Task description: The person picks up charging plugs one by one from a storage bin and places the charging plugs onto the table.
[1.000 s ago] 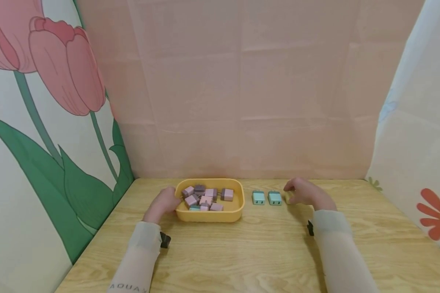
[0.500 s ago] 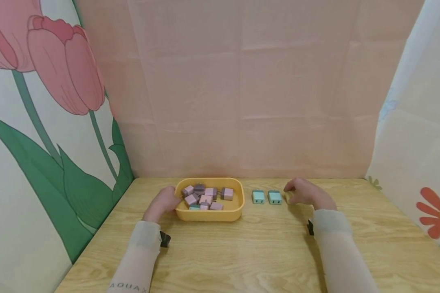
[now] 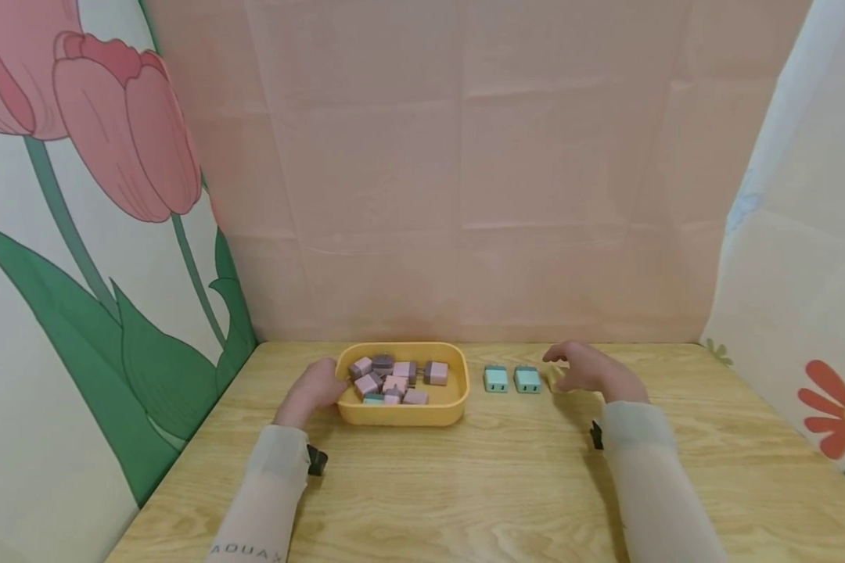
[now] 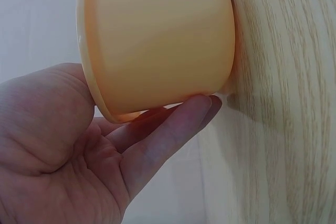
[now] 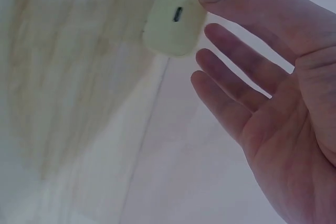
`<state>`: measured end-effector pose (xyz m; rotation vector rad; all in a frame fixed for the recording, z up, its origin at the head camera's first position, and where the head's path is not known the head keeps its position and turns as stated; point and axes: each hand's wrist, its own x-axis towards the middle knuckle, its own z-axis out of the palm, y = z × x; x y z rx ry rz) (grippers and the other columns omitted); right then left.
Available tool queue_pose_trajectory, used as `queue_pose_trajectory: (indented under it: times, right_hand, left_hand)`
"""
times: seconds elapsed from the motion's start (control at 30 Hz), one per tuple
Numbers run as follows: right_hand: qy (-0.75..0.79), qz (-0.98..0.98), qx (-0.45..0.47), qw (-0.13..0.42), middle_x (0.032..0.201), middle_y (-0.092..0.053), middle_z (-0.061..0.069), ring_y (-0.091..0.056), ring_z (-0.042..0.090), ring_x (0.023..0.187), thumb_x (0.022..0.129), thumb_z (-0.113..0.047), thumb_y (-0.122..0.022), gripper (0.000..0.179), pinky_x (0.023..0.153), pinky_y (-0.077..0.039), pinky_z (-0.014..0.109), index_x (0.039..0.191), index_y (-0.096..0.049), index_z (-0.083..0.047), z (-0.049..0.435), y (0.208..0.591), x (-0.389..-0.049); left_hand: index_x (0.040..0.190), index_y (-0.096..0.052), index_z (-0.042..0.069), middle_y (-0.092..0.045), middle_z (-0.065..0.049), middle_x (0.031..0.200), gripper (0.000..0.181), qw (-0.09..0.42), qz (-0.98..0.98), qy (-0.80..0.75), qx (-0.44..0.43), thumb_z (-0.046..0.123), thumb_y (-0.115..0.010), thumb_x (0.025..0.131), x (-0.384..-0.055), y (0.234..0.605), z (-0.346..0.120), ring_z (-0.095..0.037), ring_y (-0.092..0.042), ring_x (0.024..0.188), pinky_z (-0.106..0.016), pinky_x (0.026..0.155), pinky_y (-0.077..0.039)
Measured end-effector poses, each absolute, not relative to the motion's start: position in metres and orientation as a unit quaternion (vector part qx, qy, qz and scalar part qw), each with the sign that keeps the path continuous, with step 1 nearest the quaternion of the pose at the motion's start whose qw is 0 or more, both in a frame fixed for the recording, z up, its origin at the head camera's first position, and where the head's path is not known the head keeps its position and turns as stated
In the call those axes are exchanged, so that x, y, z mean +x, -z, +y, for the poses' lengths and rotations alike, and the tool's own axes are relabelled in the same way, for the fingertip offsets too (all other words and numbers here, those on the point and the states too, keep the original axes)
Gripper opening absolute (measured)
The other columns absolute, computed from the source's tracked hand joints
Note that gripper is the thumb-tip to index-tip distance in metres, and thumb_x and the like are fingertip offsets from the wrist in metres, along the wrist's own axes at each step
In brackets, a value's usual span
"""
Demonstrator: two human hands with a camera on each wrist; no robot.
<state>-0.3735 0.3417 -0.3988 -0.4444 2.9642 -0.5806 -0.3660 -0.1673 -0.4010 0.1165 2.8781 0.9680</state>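
Note:
My left hand grips the left end of a yellow plastic basket. In the left wrist view its fingers lie against the basket's outer end wall, and the thumb tip is hidden behind the rim. Beside a pale yellow charger plug, my right hand has its fingers spread apart. The right thumb tip overlaps the plug's edge in the right wrist view; whether it touches cannot be told. Left of that hand, two mint green charger plugs stand in a row on the table.
Inside the basket lies a loose pile of several pink and purple charger plugs, plus a green one near the front wall. A wood-grain table carries everything. A pink backdrop rises behind its far edge.
The right hand's fingers have parted around the pale yellow plug, leaving a wider gap between forefinger and thumb. The left hand and the basket have stayed in place.

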Motion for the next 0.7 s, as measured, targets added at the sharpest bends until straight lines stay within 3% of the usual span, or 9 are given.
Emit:
queue_pose_trajectory:
  times: [0.27, 0.7]
  right_hand:
    - [0.18, 0.968, -0.174, 0.004, 0.145, -0.064, 0.032, -0.057, 0.056, 0.137, 0.092, -0.004, -0.079, 0.053, 0.111, -0.05, 0.068, 0.141, -0.063, 0.007, 0.333, 0.389, -0.375]
    - [0.168, 0.965, -0.201, -0.018, 0.148, -0.064, 0.027, -0.058, 0.051, 0.141, 0.1, -0.016, -0.076, 0.05, 0.116, -0.047, 0.067, 0.144, -0.063, 0.003, 0.298, 0.368, -0.369]
  left_hand:
    - [0.122, -0.065, -0.006, -0.068, -0.013, 0.096, 0.026, 0.048, 0.949, -0.308, 0.039, 0.008, -0.062, 0.1, -0.366, 0.402, -0.167, -0.02, -0.066, 0.079, -0.025, 0.065, -0.051]
    - [0.117, -0.065, -0.006, -0.068, -0.012, 0.094, 0.022, 0.044, 0.948, -0.312, 0.043, 0.007, -0.062, 0.1, -0.366, 0.402, -0.167, -0.019, -0.066, 0.076, -0.025, 0.064, -0.052]
